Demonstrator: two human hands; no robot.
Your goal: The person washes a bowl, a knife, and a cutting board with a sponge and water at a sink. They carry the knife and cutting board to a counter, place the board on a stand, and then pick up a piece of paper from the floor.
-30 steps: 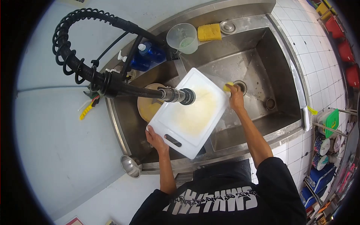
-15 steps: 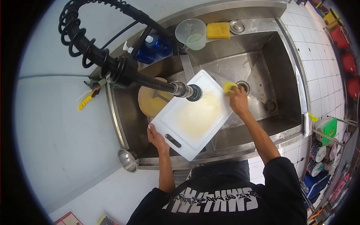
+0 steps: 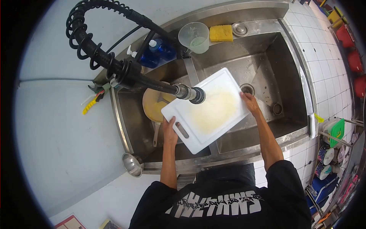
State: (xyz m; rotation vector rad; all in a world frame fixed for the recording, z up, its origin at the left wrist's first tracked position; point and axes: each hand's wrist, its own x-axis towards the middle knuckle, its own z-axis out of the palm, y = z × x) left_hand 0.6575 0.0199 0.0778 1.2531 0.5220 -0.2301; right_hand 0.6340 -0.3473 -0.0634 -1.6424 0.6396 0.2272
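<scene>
A white cutting board (image 3: 217,110) with a yellowish stain is tilted across the divider of the double sink. My left hand (image 3: 169,131) is closed on its near-left edge, beside the slot handle. At the right edge, my right hand (image 3: 249,103) grips the board, thumb on top and fingers partly out of sight beneath. No yellow sponge piece shows in that hand now. Above the board hangs the black spray faucet (image 3: 197,95), its nozzle covering a part of the surface. Behind the board's left corner a round yellowish pan (image 3: 152,107) lies in the left basin, partly hidden.
Along the back ledge stand blue pump bottles (image 3: 162,49), a clear plastic tub (image 3: 194,36), a yellow sponge (image 3: 221,33) and a metal drain lid (image 3: 240,29). A steel bowl (image 3: 132,165) sits at the sink's front-left corner. A knife (image 3: 312,124) lies on the right rim.
My right hand has moved from the yellow sponge piece by the board's edge to gripping that edge; the sponge piece is out of sight. The board has shifted right and slightly away from me.
</scene>
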